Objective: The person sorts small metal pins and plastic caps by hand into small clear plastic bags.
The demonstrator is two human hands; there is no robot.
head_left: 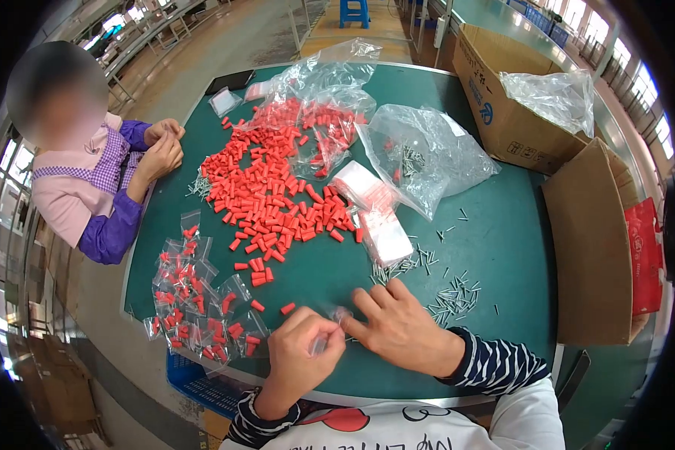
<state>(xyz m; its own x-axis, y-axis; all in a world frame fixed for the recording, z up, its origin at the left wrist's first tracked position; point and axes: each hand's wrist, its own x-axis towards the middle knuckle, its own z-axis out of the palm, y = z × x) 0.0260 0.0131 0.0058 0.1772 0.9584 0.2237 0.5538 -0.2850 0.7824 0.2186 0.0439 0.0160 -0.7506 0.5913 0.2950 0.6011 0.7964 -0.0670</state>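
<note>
In front of my body, my left hand (304, 354) is closed on a small clear plastic bag (319, 345), thumb and fingers curled round it. My right hand (401, 330) comes in from the right, its fingertips pinching the bag's other side. What is inside the bag is hard to see. Two loose red plastic caps (287, 308) lie just beyond my left hand. Past my right hand are scattered small silver screws (455, 298). Filled little bags of red caps (191, 300) are heaped at the left. A large pile of red caps (266, 187) covers the table's middle.
Stacked flat bags (386, 238) and a big clear bag of screws (427, 154) lie on the green table (502, 225). Cardboard boxes (589, 247) stand along the right. A co-worker (90, 165) works at the left edge. A blue basket (202, 381) sits below the front edge.
</note>
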